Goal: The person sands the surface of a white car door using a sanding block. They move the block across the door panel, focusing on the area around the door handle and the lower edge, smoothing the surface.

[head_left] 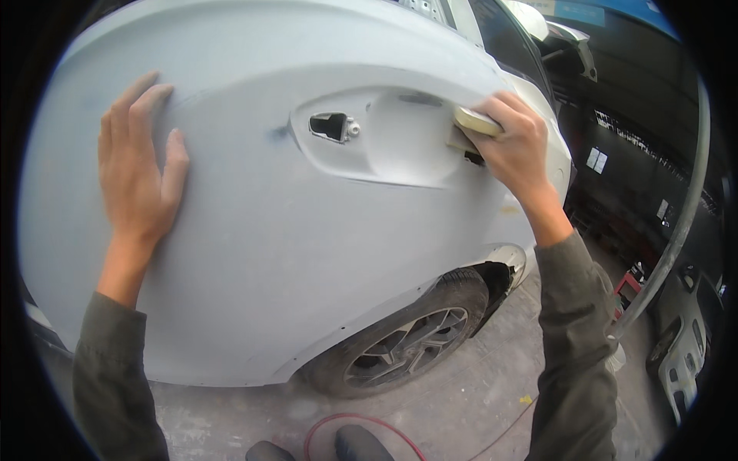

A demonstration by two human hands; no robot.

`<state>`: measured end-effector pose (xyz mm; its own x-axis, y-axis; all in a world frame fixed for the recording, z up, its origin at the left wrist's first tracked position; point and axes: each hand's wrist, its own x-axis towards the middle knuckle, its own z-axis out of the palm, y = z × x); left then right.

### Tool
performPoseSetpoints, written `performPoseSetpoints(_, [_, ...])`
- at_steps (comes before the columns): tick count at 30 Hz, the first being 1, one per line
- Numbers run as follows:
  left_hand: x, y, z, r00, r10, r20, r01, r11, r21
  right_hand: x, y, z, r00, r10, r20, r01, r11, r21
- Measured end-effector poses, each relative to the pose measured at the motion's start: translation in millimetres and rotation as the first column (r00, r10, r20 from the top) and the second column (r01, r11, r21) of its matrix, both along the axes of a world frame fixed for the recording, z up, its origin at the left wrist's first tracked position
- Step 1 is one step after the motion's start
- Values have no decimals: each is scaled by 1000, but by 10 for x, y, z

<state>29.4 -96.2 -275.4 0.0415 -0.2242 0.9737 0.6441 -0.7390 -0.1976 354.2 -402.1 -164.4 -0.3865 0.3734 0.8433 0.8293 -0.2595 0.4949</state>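
A large matte grey car door panel (231, 246) fills most of the view. My left hand (142, 165) rests against its left part, fingers stretched out and thumb apart, holding nothing. In the upper right of the panel is a scooped door handle recess (396, 142), with a dark opening (328, 127) at its left end. My right hand (521, 138) grips a pale yellow sanding block (477, 121) at the right end of this recess. A darker lower part of the block faces the panel. My fingers hide some of it, and the hand is slightly blurred.
Below the panel is the car's wheel (407, 342) in its arch. A red hose (365, 417) curves over the concrete floor (477, 392) by my feet. At the right stand a grey pole (686, 207) and a light-coloured car part (686, 361).
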Motion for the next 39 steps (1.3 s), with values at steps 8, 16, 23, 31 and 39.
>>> performPoseSetpoints(8, [18,31,-15,1000,-9,-15,9,1000,4,92,77,3,994,52,92,-57,997,59])
performPoseSetpoints(16, [42,-38,-7,1000,-27,-12,27,999,-25,20,228,149,897,59,438,-101,992,74])
performPoseSetpoints(23, [26,-119,21,999,-32,-1,32,999,-11,70,195,166,924,100,368,-119,992,29])
performPoseSetpoints(31, [31,-61,18,999,-30,10,30,999,12,73,176,213,920,104,377,-121,992,22])
performPoseSetpoints(39, [9,-21,12,999,-31,10,31,999,22,46,69,101,978,30,206,-37,999,27])
